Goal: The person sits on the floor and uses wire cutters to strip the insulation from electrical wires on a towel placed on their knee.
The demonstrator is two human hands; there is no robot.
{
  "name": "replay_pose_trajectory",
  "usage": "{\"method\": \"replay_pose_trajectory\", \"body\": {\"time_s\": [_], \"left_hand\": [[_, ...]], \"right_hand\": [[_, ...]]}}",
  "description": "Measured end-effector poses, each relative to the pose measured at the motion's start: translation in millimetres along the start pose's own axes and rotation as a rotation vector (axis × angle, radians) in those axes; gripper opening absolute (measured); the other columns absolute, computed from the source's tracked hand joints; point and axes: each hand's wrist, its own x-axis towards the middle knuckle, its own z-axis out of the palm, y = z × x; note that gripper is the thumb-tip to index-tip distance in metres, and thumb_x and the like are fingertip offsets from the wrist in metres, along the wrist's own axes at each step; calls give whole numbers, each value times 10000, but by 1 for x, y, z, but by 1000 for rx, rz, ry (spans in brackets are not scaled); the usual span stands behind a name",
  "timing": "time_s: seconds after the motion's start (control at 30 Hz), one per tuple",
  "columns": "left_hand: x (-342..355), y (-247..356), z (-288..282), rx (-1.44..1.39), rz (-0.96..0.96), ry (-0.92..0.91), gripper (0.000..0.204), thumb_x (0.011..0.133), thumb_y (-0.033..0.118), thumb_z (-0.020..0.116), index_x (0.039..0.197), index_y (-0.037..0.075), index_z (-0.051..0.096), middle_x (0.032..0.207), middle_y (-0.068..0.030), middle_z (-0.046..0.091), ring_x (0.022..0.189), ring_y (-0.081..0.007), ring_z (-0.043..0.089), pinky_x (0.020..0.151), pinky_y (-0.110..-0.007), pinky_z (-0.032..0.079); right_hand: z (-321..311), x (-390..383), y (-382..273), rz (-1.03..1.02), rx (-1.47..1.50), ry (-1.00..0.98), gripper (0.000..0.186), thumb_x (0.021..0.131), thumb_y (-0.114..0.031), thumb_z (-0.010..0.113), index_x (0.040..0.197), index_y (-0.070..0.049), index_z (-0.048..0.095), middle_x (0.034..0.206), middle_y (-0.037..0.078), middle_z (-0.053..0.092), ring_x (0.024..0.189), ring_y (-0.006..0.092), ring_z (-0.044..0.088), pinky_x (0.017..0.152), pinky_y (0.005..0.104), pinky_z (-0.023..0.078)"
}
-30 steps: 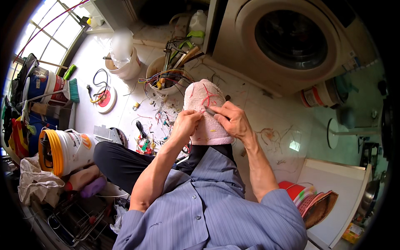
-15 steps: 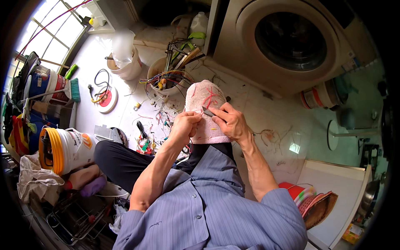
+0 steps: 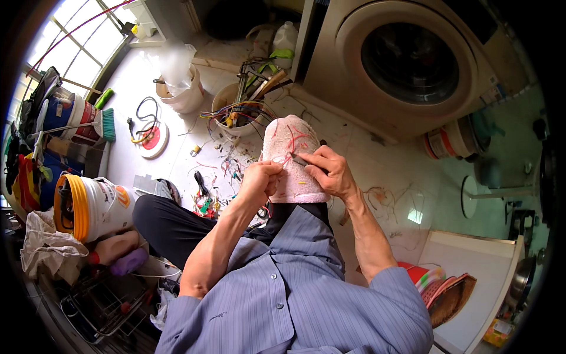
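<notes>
A pink towel lies over my raised knee, with red scraps of wire insulation scattered on it. My left hand is closed in a pinch above the towel's left side, on a thin red wire. Only a short bit of that wire shows beyond the fingertips. In my right hand is a small knife, its short dark blade pointing left toward the wire. The handle is mostly hidden by the fingers. Blade and left fingertips are close together; whether the blade touches the wire is hard to tell.
Beyond the towel stands a bucket full of tools and coloured wires. Wire bits and connectors litter the floor to the left. A washing machine stands at the far right, a white bucket at left, and an open cabinet door at right.
The knife blade and right hand have shifted slightly to the right, away from the left fingertips. The left hand keeps its pinch. The whole view has moved a little.
</notes>
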Motion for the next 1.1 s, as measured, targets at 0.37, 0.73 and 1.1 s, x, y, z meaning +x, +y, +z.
{"method": "replay_pose_trajectory", "body": {"time_s": [0.37, 0.73, 1.1], "left_hand": [[3, -6, 1, 155, 92, 36, 162, 901, 87, 644, 744, 66, 607, 581, 55, 470, 418, -40, 322, 389, -242, 198], [-8, -20, 7, 421, 393, 144, 172, 862, 143, 655, 758, 6, 667, 624, 13, 562, 570, -68, 475, 519, -257, 360], [-49, -42, -5, 661, 478, 228, 220, 872, 167, 648, 793, -37, 659, 626, -47, 578, 635, -97, 520, 594, -306, 430]], "right_hand": [[1, 8, -5, 14, -187, -113, 316, 842, -145, 756, 1159, -139, 757, 877, 75, 622, 749, 259, 650, 687, 360, 538], [12, 2, -8, -4, -262, -16, 323, 835, -144, 767, 1158, -149, 757, 856, 55, 601, 727, 246, 644, 662, 368, 537], [16, -2, -7, -37, -286, 105, 311, 821, -119, 784, 1130, -108, 757, 885, 75, 619, 697, 263, 641, 625, 372, 528]]}}
